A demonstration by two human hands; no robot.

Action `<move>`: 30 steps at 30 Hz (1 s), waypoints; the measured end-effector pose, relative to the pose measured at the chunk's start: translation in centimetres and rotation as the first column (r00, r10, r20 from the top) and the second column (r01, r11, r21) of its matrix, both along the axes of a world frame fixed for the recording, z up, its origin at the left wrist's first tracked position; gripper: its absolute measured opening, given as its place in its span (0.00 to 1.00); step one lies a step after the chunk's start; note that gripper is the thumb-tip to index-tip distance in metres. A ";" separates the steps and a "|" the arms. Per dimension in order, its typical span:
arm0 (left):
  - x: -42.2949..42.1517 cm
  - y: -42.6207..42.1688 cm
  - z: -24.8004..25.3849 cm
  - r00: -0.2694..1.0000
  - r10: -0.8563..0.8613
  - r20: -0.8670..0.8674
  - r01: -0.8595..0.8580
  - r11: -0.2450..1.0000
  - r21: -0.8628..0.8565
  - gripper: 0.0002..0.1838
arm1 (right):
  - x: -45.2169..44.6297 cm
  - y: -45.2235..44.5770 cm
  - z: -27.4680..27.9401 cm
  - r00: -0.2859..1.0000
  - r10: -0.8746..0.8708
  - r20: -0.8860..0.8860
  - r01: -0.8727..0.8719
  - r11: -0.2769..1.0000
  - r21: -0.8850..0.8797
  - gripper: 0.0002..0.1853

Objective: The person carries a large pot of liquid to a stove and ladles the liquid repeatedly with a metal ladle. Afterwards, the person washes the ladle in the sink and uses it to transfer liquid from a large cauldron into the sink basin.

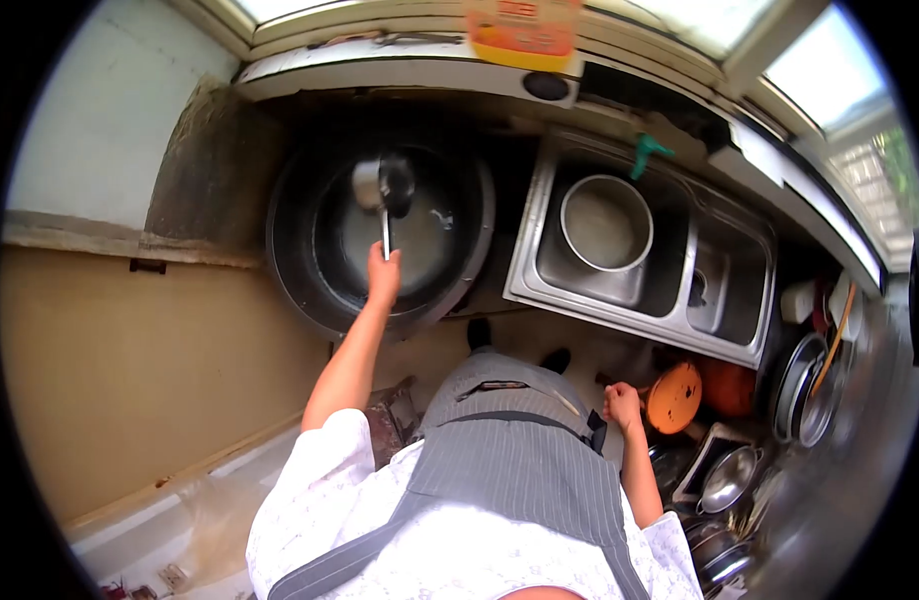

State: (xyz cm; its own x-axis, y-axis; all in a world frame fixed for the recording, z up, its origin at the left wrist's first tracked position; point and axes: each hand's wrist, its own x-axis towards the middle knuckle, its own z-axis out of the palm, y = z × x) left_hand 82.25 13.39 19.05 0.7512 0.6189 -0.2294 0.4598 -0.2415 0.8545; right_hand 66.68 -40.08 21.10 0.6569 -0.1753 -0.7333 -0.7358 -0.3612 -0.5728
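Observation:
My left hand [384, 272] is closed around the long handle of a metal dipper [368, 187]. The dipper's bowl is inside a big dark round tub [283, 240], over the water [420, 250] at its bottom. It looks a little blurred. My right hand [623, 403] hangs low by my right side with its fingers curled in, and I see nothing in it. Close to that hand is an orange round stool top [674, 398].
Right of the tub stands a steel double sink [620, 310], a round metal pot [608, 222] in its left basin under a green tap [648, 152]. Several pans and bowls [728, 480] crowd the floor at right. A yellow-orange container [523, 35] sits on the window ledge.

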 end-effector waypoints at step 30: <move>-4.7 -4.4 7.2 0.991 0.133 0.026 0.016 0.075 -0.997 0.09 | 2.1 -0.2 0.8 0.992 0.108 0.062 -0.107 0.994 -0.016 0.11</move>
